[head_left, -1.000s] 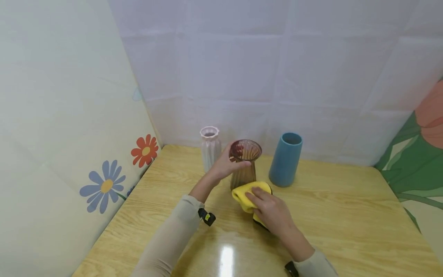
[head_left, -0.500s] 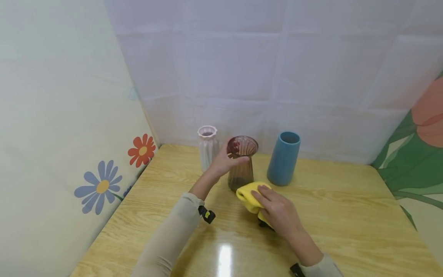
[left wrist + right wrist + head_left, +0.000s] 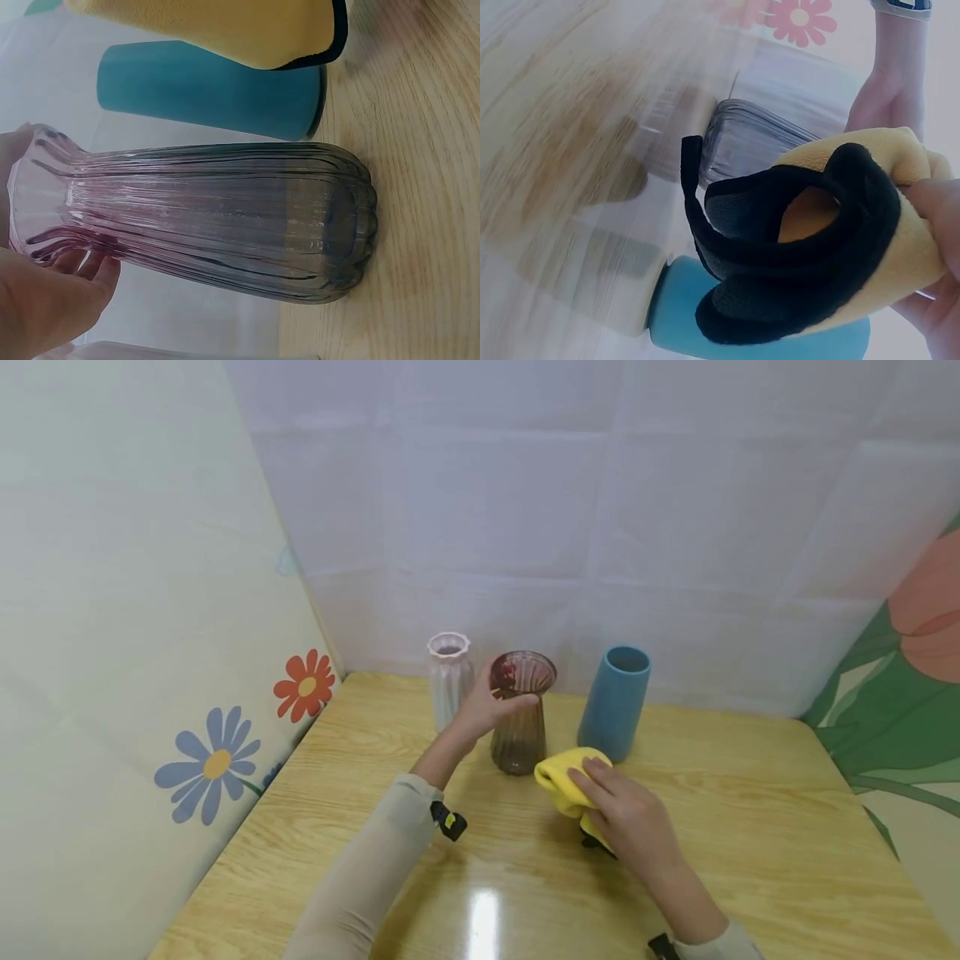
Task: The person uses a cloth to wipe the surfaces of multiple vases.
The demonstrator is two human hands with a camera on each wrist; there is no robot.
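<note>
A ribbed glass vase (image 3: 519, 735), purple at its flared rim and greyish lower down, stands upright on the wooden table. My left hand (image 3: 480, 706) grips it around the neck, thumb across the front and fingers behind, as the left wrist view (image 3: 60, 300) also shows. In my right hand (image 3: 637, 822) is a folded yellow cloth (image 3: 573, 777) with black edging, pinched between thumb and fingers. The cloth is to the right of the glass vase, apart from it, and overlaps the foot of the blue vase (image 3: 615, 706) in the head view.
A pale pink pleated vase (image 3: 450, 681) stands just left of my left hand. Behind the vases hangs a white sheet (image 3: 480, 510). A flower-printed panel (image 3: 150, 610) borders the table (image 3: 345, 752) on the left, another on the right.
My right hand has drawn the yellow cloth away from the glass vase's lower side, toward the right. My left hand keeps its hold on the vase's neck.
</note>
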